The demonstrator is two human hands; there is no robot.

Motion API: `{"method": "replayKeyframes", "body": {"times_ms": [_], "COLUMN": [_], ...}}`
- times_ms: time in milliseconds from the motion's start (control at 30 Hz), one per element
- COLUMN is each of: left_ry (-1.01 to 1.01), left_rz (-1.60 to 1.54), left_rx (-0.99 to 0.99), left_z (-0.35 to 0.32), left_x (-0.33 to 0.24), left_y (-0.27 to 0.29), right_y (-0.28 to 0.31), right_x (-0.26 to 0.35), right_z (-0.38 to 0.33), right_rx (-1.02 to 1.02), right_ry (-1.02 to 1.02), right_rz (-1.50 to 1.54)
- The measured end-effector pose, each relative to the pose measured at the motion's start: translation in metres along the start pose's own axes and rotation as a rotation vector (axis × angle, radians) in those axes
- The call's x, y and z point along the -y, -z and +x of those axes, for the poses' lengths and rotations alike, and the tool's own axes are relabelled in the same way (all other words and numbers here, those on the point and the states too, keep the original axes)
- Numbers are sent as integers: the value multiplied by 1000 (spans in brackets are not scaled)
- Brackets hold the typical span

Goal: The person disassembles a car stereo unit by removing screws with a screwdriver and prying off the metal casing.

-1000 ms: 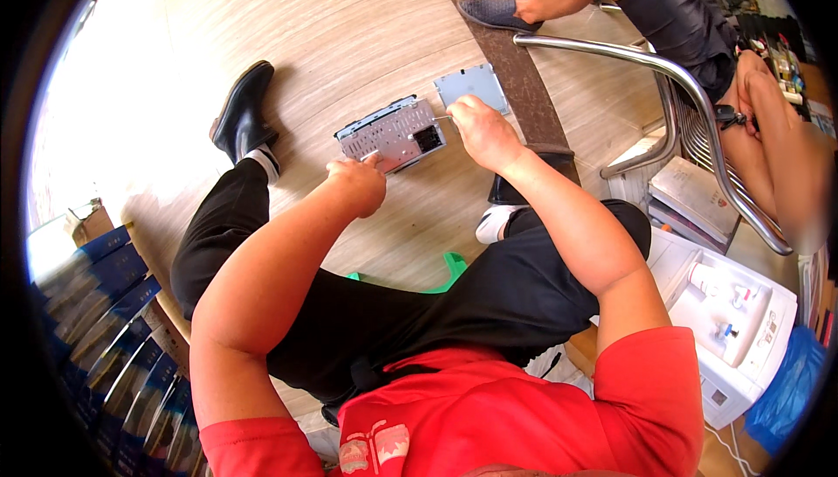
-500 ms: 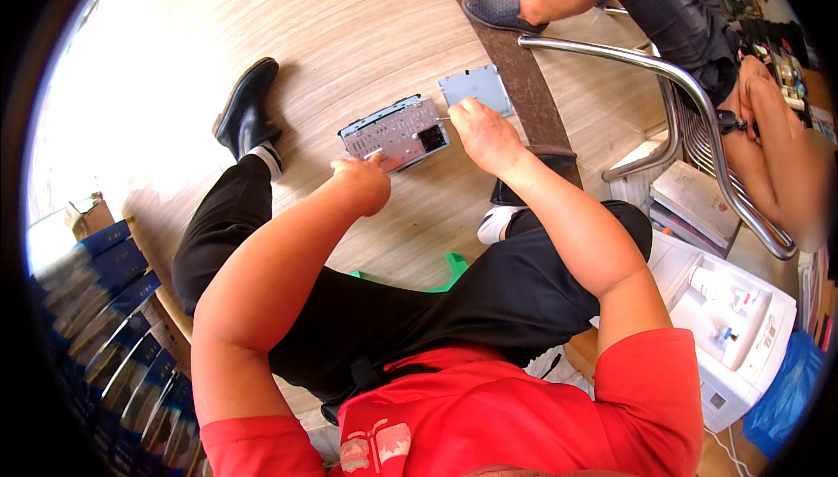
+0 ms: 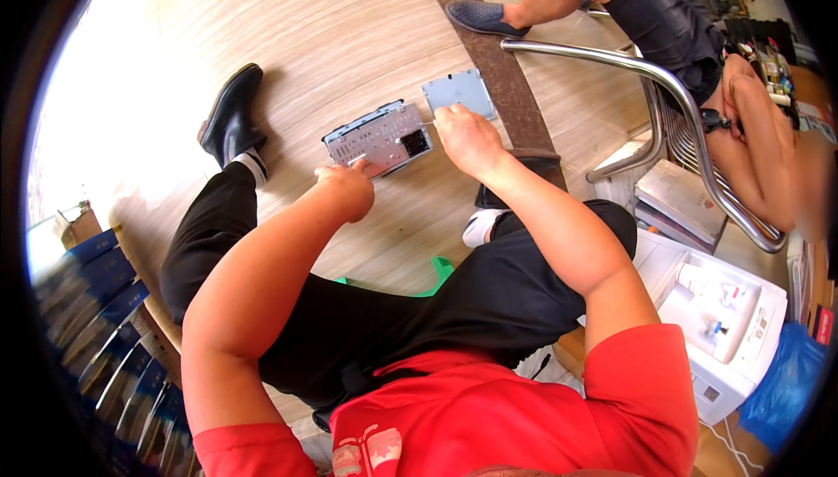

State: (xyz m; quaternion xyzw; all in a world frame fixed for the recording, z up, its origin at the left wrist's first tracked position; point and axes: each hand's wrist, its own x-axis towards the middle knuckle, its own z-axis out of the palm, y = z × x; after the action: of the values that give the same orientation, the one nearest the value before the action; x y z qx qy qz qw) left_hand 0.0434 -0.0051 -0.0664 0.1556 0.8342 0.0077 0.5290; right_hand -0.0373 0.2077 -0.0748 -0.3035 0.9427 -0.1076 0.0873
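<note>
A silver metal car radio (image 3: 377,141) with a perforated casing and a dark square socket rests on the floor between my feet. My left hand (image 3: 347,189) grips its near left edge, with a finger lying on the casing. At its right end, my right hand (image 3: 470,138) is closed round a thin tool, probably a screwdriver; only a bit of slim shaft (image 3: 429,123) shows, pointing at the radio's side. The handle is hidden in my fist. Just beyond that hand lies a flat grey metal cover plate (image 3: 458,93), apart from the radio.
Another person's shoe (image 3: 485,18) and a chrome-framed chair (image 3: 611,57) stand to the right. Nearer me are stacked books (image 3: 679,193), a white water dispenser (image 3: 711,320) and a blue plastic bag (image 3: 786,381). Blue boxes (image 3: 96,285) line the left. A green plastic piece (image 3: 434,278) shows between my legs.
The whole view has shifted slightly, so everything sits a little further left. Both hands keep their places at the radio, and the cover plate lies as before.
</note>
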Motion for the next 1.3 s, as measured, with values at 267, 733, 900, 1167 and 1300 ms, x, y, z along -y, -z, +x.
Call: {"method": "replayKeyframes", "body": {"times_ms": [267,733,900,1167,1300], "left_ry": [-6,9,10,15,19], "left_rz": [-4,132,144,126,125], "left_rx": [-9,-10,-6,-30,-13], "left_z": [1,6,6,6,2], "left_x": [1,1,-2,-1,-2], "left_y": [-2,-7,-4,-6,-3], "right_y": [6,14,2,2,9], "right_x": [3,13,4,6,9], "right_z": [-2,2,-1,-2,-1], "right_rx": [27,52,14,-52,-16], "right_ry": [71,-53,12,118,72], "right_rz": [68,-57,65,120,89]}}
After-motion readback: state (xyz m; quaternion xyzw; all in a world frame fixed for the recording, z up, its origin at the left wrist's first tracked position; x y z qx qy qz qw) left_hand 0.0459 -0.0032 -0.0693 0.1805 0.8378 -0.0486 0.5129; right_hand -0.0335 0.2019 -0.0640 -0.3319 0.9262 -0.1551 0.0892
